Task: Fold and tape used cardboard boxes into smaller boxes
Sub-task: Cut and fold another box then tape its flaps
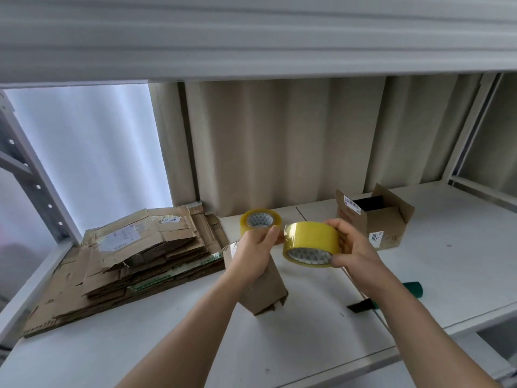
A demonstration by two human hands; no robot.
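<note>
Fingers (272, 233) of the left hand (256, 247) pinch at the edge of the tape roll (310, 243), seemingly on the loose tape end, though the end itself is too thin to make out; the right hand (354, 249) curls round the roll's far side, thumb over the top and fingers under the rim, and holds it in the air. Directly below the roll and nearer the person stands a narrow folded box (264, 287), upright on the white surface (173, 345), partly hidden by the left wrist. Just behind the roll a second roll (260, 219) rests on the surface; to its right sits an open small box (375, 219) with flaps up. Well to the roll's left lies a stack of flattened cardboard (134, 261). Nearer than the roll and to its right lies a green-handled tool (411, 289), perhaps a cutter. The step in hand looks like freeing a length of tape to seal the folded box. To do it well, the left pinch should stay on the very end and draw straight away from the roll while the right hand lets the roll turn, keeping the strip flat so it does not fold on itself, then bring it squarely across the box seam before pressing down.
</note>
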